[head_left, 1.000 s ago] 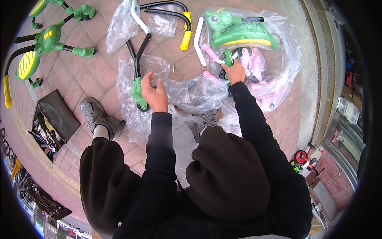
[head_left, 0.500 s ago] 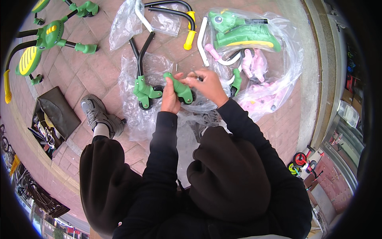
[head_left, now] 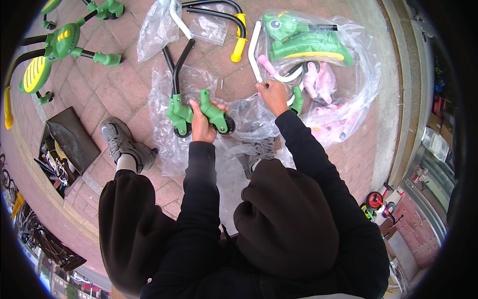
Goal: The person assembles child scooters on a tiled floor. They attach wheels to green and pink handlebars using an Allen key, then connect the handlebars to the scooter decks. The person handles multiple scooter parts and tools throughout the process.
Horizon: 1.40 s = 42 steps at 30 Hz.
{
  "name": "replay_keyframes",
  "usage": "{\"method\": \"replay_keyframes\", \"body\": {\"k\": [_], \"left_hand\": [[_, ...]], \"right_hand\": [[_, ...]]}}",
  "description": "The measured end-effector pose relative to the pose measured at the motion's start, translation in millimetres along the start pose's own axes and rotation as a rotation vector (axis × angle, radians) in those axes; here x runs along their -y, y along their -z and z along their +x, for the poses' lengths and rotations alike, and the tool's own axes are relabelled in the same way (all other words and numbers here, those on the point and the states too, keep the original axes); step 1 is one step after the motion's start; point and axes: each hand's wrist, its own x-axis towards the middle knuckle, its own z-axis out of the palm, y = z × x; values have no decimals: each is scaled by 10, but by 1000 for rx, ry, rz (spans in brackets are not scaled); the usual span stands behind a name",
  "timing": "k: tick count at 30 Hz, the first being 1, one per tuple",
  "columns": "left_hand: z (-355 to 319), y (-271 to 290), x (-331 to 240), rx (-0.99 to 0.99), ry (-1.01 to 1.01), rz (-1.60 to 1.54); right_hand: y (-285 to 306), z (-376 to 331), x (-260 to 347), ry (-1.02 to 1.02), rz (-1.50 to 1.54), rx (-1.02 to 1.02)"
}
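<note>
A left hand [head_left: 203,125] wraps firmly around a green wheeled leg [head_left: 213,117] above crumpled clear plastic [head_left: 251,119]; the right hand [head_left: 275,97] curls beside a white tube [head_left: 252,52], any hold impossible to tell, with bagged green toy parts [head_left: 309,48] beyond

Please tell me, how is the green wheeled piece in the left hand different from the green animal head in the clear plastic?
The wheeled piece is held in the left hand; the animal head lies in clear plastic. The wheeled piece carries a black wheel, while the animal head shows a large eye. Both are green.
</note>
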Motion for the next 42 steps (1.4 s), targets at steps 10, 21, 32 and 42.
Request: {"method": "replay_keyframes", "body": {"k": [10,21,32,42], "left_hand": [[-11,-174,11,36,-105,57],[-19,-138,-94,30,-180,129],[7,-71,-2,-14,-151,120],[48,-356,165,104,-117,513]], "right_hand": [[18,374,202,76,91,-12],[59,525,503,113,403,-34],[472,-669,-797,-415,441,-215],[654,-705,-737,88,116,-161]]}}
